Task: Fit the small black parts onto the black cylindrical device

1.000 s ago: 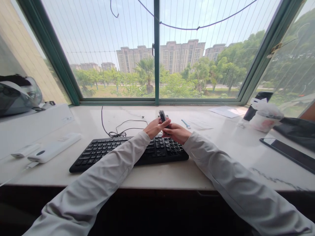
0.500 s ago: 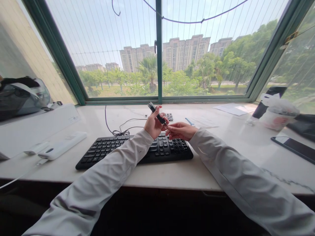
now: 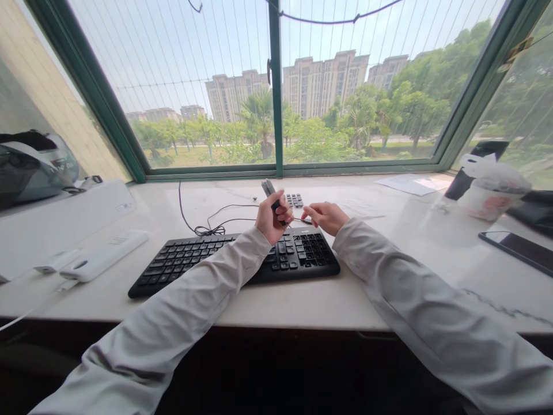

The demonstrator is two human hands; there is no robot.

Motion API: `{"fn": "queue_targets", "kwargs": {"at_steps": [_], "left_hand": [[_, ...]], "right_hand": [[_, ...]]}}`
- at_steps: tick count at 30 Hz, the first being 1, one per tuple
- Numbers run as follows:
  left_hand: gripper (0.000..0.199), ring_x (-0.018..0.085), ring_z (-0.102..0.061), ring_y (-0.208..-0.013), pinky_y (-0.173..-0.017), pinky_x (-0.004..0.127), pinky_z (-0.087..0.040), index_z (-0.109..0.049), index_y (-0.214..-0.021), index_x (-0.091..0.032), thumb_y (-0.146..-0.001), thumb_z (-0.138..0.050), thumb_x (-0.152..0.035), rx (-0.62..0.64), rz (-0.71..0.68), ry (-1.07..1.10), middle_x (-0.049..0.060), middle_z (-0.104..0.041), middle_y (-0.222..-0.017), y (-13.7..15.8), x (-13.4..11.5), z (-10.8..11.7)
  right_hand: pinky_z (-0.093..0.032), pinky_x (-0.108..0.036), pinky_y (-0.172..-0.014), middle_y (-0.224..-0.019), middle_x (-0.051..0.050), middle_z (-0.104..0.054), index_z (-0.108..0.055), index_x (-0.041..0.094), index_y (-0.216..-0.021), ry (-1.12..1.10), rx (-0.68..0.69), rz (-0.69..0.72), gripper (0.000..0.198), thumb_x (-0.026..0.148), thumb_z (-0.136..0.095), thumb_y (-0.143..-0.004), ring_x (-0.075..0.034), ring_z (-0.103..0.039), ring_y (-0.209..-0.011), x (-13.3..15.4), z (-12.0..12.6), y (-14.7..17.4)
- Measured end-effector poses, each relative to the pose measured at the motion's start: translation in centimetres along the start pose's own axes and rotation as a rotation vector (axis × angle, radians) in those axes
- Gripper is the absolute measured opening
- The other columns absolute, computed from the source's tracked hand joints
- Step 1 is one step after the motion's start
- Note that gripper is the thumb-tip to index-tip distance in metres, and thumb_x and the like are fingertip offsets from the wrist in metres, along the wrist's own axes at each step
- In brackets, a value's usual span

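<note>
My left hand (image 3: 271, 216) is wrapped round a slim black keycap puller (image 3: 268, 187), held tilted over the keyboard. Its upper end looks grey and brush-like, and thin wire shows at the lower end below the fingers. My right hand (image 3: 325, 217) is just to the right, above the keyboard's back edge. Its fingers are curled together near a small dark piece (image 3: 306, 221) that I cannot make out. The black keyboard (image 3: 185, 262) lies under both hands; several number-pad positions show bare sockets. Behind my left hand, loose black keycaps (image 3: 295, 200) stand grouped on the desk.
A thin black cable (image 3: 211, 230) coils behind the keyboard. White power bank (image 3: 103, 255), white box (image 3: 64, 216) and helmet (image 3: 34, 164) are at left. Paper (image 3: 410, 183), a plastic-bagged container (image 3: 492, 193) and a phone (image 3: 518, 251) lie at right. The window closes off the back.
My left hand has closed into a fist round the puller. My right hand has drawn away from the puller's wire end, back and right, covering where a blue strip lay. The view shifted slightly.
</note>
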State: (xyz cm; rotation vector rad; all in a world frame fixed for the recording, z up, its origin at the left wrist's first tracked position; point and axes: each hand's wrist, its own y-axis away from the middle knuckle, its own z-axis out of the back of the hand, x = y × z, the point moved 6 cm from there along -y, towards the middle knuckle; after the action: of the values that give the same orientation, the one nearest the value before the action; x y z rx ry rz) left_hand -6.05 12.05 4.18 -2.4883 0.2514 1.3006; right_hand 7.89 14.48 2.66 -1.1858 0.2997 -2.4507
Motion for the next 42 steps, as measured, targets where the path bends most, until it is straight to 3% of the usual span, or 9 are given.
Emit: {"fn": "queue_targets", "kwargs": {"at_steps": [4,10,28,38,42], "left_hand": [[0.039,0.004,-0.025,-0.035,-0.04,0.02,-0.028,-0.027,-0.054,-0.019,-0.085,-0.047,-0.031,0.064,0.063,-0.101,-0.007,-0.02,-0.044,0.4,1.3,-0.7],[0.042,0.004,-0.023,-0.034,-0.04,0.022,-0.026,-0.022,-0.048,-0.019,-0.076,-0.053,-0.022,0.023,0.007,-0.029,-0.007,-0.019,-0.039,0.4,1.9,-0.9],[0.033,0.005,-0.026,-0.037,-0.041,0.021,-0.028,-0.03,-0.055,-0.02,-0.076,-0.055,-0.02,-0.229,0.062,0.094,-0.008,-0.026,-0.043,-0.2,2.2,0.9],[0.035,0.005,-0.033,-0.041,-0.045,0.021,-0.034,-0.037,-0.06,-0.019,-0.08,-0.062,-0.031,-0.416,-0.134,-0.039,-0.008,-0.032,-0.046,1.2,2.0,0.4],[0.037,0.005,-0.033,-0.042,-0.046,0.021,-0.033,-0.038,-0.06,-0.018,-0.08,-0.063,-0.037,-0.43,-0.143,-0.076,-0.008,-0.033,-0.047,1.6,2.0,0.3]], "right_hand": [[-0.028,-0.025,-0.06,-0.047,0.002,-0.052,-0.07,0.021,-0.064,0.322,-0.06,0.128,0.03,0.033,-0.052,-0.084,-0.011,-0.041,-0.049,0.3,0.2,0.3],[-0.028,-0.025,-0.06,-0.058,0.0,-0.06,-0.071,0.021,-0.072,0.48,-0.057,0.124,0.034,0.038,-0.045,-0.087,-0.012,-0.045,-0.054,0.8,-0.5,0.7],[-0.029,-0.025,-0.06,-0.065,0.0,-0.065,-0.073,0.024,-0.077,0.56,-0.073,0.067,0.036,0.042,-0.043,-0.087,-0.012,-0.049,-0.057,1.0,-0.4,1.0],[-0.028,-0.025,-0.059,-0.064,0.001,-0.065,-0.072,0.025,-0.076,0.572,-0.089,0.063,0.036,0.041,-0.043,-0.088,-0.012,-0.049,-0.057,1.5,-0.1,1.1],[-0.028,-0.025,-0.059,-0.063,0.001,-0.064,-0.072,0.025,-0.075,0.578,-0.102,0.072,0.035,0.042,-0.043,-0.087,-0.012,-0.048,-0.057,1.5,-0.1,1.1]]}}
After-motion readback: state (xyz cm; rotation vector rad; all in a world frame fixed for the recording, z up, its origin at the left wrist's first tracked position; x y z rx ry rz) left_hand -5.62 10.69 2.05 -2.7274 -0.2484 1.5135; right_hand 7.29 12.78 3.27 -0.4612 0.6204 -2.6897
